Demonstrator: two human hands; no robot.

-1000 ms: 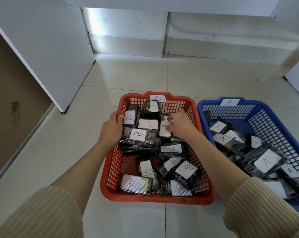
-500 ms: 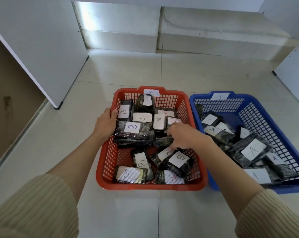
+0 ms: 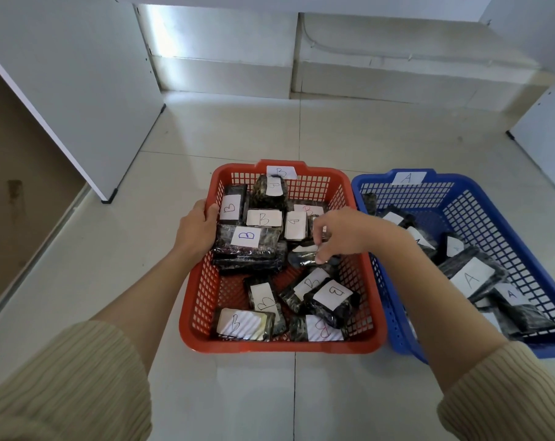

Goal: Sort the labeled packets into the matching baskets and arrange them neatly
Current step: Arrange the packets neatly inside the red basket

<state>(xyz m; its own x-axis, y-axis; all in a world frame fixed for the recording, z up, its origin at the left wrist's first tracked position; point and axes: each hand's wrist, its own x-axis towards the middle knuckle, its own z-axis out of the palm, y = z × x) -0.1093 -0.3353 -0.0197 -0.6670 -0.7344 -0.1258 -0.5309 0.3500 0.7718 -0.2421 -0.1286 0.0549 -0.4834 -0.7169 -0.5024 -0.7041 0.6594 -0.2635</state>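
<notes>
1. Red basket (image 3: 279, 345) just beside blue basket (image 3: 460, 183); bare mesh shows mid-red.
2. Our left hand (image 3: 196, 230) curls over red's left rim.
3. Our right hand (image 3: 343, 233), fingers down, pinches a dark packet (image 3: 303, 260) mid-red.

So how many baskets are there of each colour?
Red basket: 1
Blue basket: 1
Total: 2
</notes>
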